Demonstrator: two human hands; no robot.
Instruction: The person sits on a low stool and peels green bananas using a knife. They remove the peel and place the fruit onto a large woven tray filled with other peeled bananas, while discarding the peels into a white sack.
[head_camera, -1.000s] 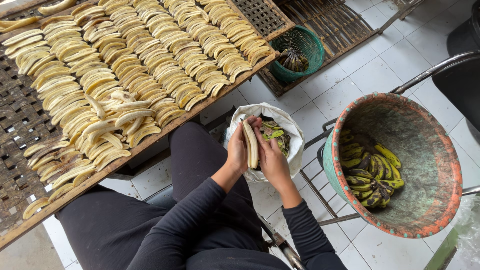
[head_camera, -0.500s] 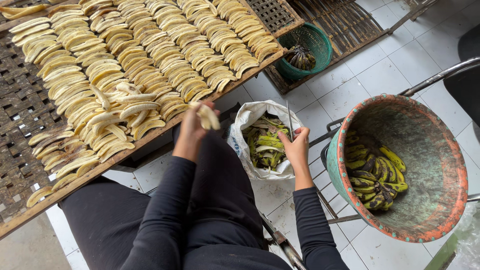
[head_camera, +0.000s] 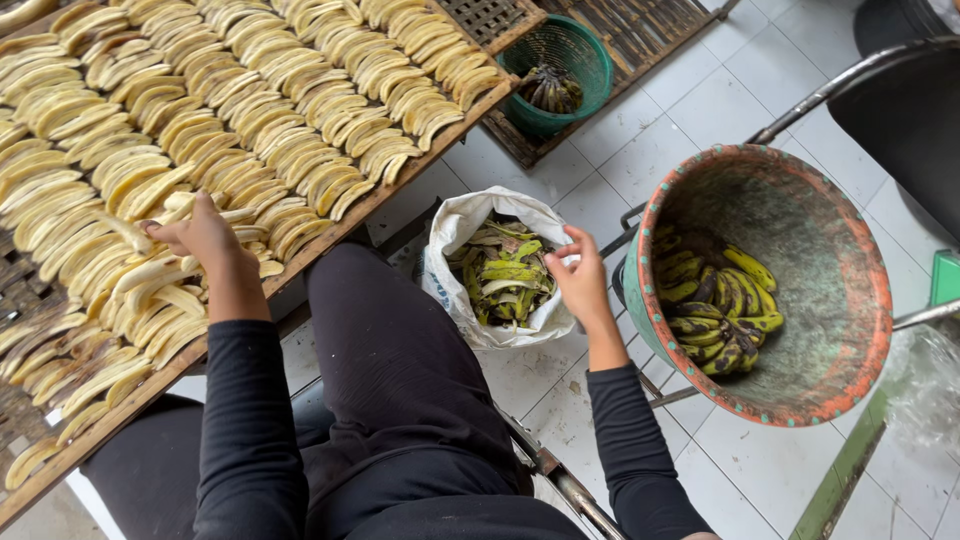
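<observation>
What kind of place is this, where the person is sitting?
Probably a small workshop for drying bananas. Rows of peeled bananas lie on a slatted rack, a white sack holds green peels, and a large tub holds unpeeled bananas on a tiled floor.

The person is wearing 2 long black sleeves reaching down to the wrists. Dark trousers are covering both legs. Left hand (head_camera: 203, 238) and right hand (head_camera: 580, 280) are showing bare.

Can't tell from here if my left hand (head_camera: 205, 240) actually grips a peeled banana; its fingers are tucked under. The drying rack (head_camera: 420, 165) runs off the top and left edges. The dark chair (head_camera: 900, 100) is cropped at right. Stuff in the green basket (head_camera: 555, 75) is too small to tell.
</observation>
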